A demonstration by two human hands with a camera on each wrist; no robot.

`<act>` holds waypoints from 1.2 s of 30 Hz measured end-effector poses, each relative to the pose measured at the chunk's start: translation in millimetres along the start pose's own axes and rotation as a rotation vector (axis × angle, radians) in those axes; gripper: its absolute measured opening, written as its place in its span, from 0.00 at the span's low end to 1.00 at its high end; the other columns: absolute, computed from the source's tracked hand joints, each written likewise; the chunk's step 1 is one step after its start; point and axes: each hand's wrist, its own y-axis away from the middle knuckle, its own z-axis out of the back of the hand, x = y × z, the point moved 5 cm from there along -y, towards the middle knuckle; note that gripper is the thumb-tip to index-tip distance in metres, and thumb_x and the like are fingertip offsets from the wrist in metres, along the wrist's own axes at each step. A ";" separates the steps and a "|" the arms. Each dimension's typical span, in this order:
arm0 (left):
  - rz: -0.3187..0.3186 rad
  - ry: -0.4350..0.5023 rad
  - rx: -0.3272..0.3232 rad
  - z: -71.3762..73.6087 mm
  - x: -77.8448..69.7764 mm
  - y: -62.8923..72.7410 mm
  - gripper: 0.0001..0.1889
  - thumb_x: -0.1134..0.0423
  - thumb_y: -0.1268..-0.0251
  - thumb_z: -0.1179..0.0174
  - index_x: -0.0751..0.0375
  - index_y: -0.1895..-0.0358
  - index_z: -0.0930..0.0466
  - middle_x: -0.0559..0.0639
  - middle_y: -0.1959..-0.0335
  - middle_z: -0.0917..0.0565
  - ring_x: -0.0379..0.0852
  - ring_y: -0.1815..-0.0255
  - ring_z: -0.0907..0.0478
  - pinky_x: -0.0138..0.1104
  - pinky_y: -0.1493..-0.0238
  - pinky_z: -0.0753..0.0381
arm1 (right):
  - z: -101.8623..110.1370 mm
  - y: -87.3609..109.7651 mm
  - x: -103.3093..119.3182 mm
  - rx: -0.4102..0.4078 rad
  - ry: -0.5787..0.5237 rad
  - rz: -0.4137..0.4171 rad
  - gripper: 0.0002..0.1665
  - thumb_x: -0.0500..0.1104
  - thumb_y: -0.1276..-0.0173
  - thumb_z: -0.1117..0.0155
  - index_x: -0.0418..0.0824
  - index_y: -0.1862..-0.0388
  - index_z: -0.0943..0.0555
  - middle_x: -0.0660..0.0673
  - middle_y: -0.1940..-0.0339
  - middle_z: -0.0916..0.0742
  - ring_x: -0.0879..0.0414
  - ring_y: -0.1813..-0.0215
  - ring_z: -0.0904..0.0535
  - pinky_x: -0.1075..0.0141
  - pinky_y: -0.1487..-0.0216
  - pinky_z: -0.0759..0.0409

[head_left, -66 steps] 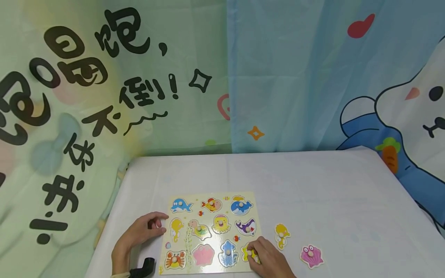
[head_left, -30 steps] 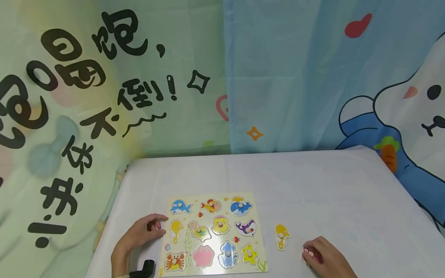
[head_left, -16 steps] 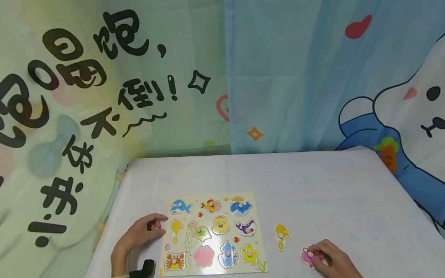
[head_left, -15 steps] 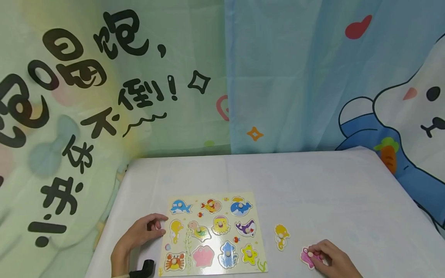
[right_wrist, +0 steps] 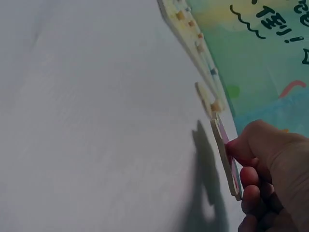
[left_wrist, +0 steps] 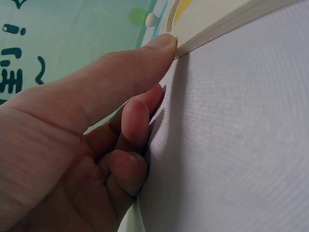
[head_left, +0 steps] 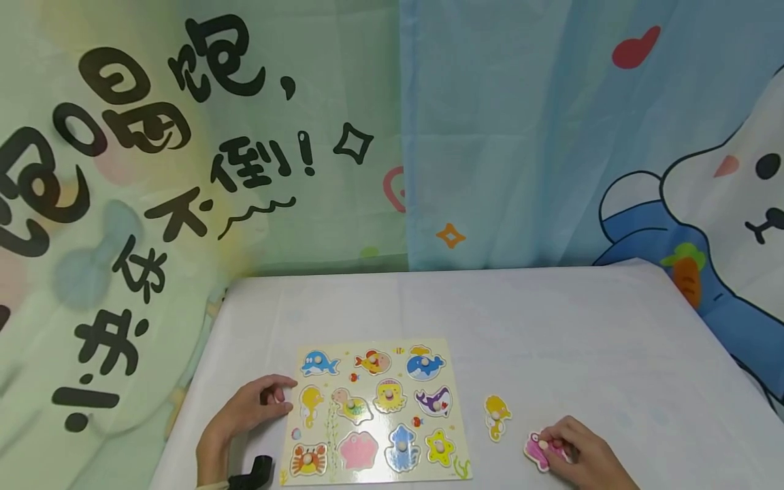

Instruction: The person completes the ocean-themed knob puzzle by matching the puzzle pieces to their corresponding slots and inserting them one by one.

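My right hand point(head_left: 584, 452) pinches a pink seashell puzzle piece point(head_left: 535, 450) by its knob, to the right of the puzzle board point(head_left: 373, 344). In the right wrist view the wooden shell piece point(right_wrist: 225, 157) is tilted and raised above the cloth, its shadow apart from it. My left hand point(head_left: 254, 406) rests at the board's left edge, thumb and forefinger touching it. In the left wrist view, that hand point(left_wrist: 91, 116) has its thumb tip against the board's edge point(left_wrist: 212, 36) and its other fingers loosely bent. A yellow seahorse piece point(head_left: 497, 416) lies between board and right hand.
Sea-animal pieces sit in the board, among them a crab point(head_left: 309, 459), a starfish point(head_left: 439, 447) and a squid point(head_left: 402, 448). A pink shell-shaped recess point(head_left: 358, 450) shows in its bottom row. White cloth point(head_left: 551, 327) covers the table; printed curtains point(head_left: 490, 136) hang behind.
The right hand has gone from the starfish in the board to the shell piece on the right, gripped its knob and lifted it slightly. The left hand has stayed at the board's edge.
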 end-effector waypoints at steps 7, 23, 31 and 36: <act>-0.008 -0.007 0.002 2.0 -0.7 0.0 0.20 0.57 0.44 0.30 0.57 0.48 0.20 0.48 0.69 0.27 0.36 0.69 0.32 0.28 0.66 0.33 | -27.8 -21.9 45.5 0.047 -0.056 0.008 0.20 0.28 0.54 0.26 0.51 0.70 0.19 0.62 0.69 0.24 0.72 0.68 0.32 0.76 0.69 0.33; 0.004 0.002 0.001 0.2 -2.5 0.0 0.20 0.58 0.44 0.30 0.57 0.48 0.19 0.47 0.68 0.27 0.37 0.68 0.32 0.28 0.66 0.33 | -136.9 -68.2 165.4 0.174 -0.127 0.230 0.09 0.37 0.51 0.26 0.45 0.72 0.18 0.56 0.72 0.24 0.69 0.66 0.33 0.79 0.62 0.31; 0.004 -0.001 0.001 1.7 0.3 -0.3 0.20 0.57 0.45 0.30 0.56 0.48 0.19 0.48 0.68 0.27 0.37 0.68 0.32 0.28 0.66 0.33 | -157.5 -75.3 185.3 0.139 -0.032 0.245 0.08 0.37 0.53 0.29 0.48 0.75 0.19 0.57 0.75 0.24 0.70 0.68 0.34 0.81 0.64 0.35; -0.001 -0.006 0.005 1.5 2.9 -1.6 0.20 0.56 0.44 0.30 0.56 0.48 0.19 0.47 0.68 0.26 0.37 0.68 0.32 0.28 0.66 0.33 | -165.2 -74.2 190.2 0.122 0.045 0.265 0.09 0.39 0.53 0.28 0.50 0.76 0.20 0.59 0.78 0.25 0.71 0.72 0.36 0.81 0.67 0.39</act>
